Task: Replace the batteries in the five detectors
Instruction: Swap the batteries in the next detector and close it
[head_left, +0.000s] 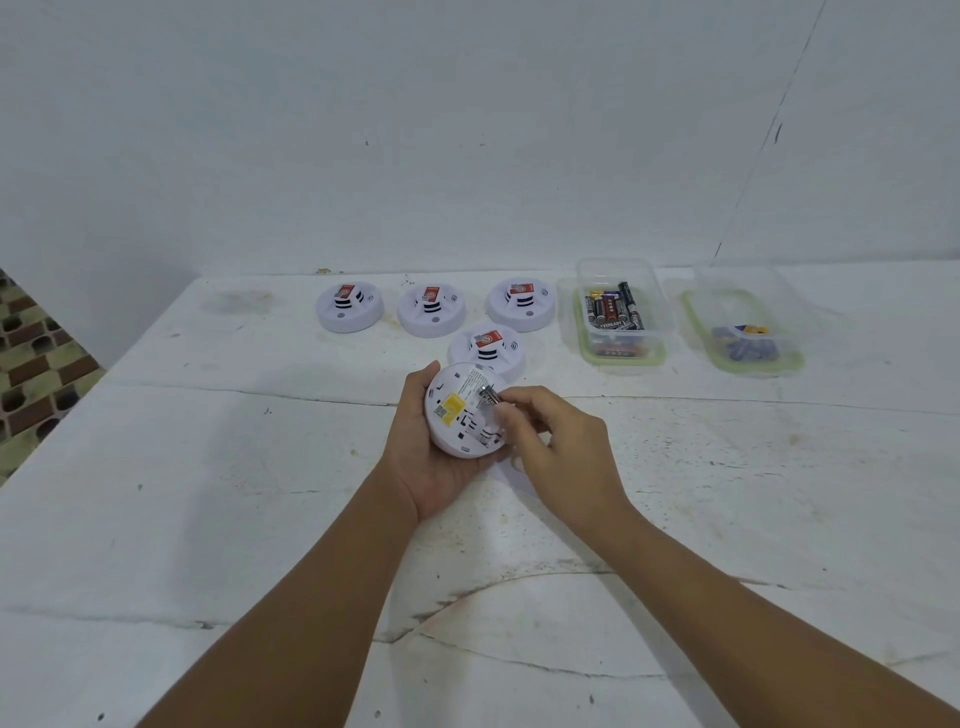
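1. The left hand (436, 457) cups one detector (464, 410) from below, a little above the near middle of the desk (208, 519). Its back side with the yellow label faces up toward the camera.
2. The right hand (556, 441) comes from the right side, and its fingertips (506, 410) pinch a small silvery battery (487, 393) at the far right edge of the detector, over the open battery slot.
3. The long axis of the battery seems to run roughly near-to-far, along the slot, but it is too small to tell the exact tilt.
4. I judge the right hand is the working one here; the left hand only holds the body steady.
5. Four other detectors (431, 312) stand face up farther on the desk, three in a row and one nearer.
6. To the right, a clear box of black and red batteries (615, 309) is closer, and a second clear box (743, 332) with bluish batteries is further right.
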